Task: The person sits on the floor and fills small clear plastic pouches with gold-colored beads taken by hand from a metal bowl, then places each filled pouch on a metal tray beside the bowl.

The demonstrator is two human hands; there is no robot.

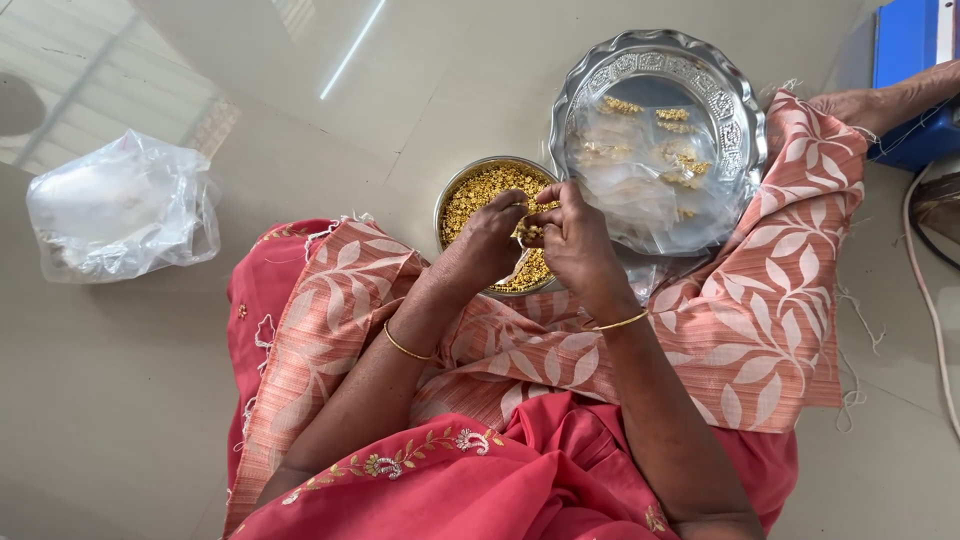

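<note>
L arm: bent at elbow, forearm runs up and to the right; thin gold bangle above wrist. L hand [490, 238]: back to camera, fingers curled, tips pinched. R arm: forearm runs up and to the left; bangle at wrist. R hand [575, 245]: knuckles up, fingers bent, thumb and forefinger pinched. Both hands touch at fingertips, held close together.

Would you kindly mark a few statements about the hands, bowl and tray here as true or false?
1. Both hands, the left hand and the right hand, meet over the round bowl of small golden pieces. True.
2. The silver tray holds fruit. False: it holds clear little packets with golden pieces.
3. A crumpled clear plastic bag lies on the floor. True.
4. The bowl is empty. False: it is nearly full.
</note>
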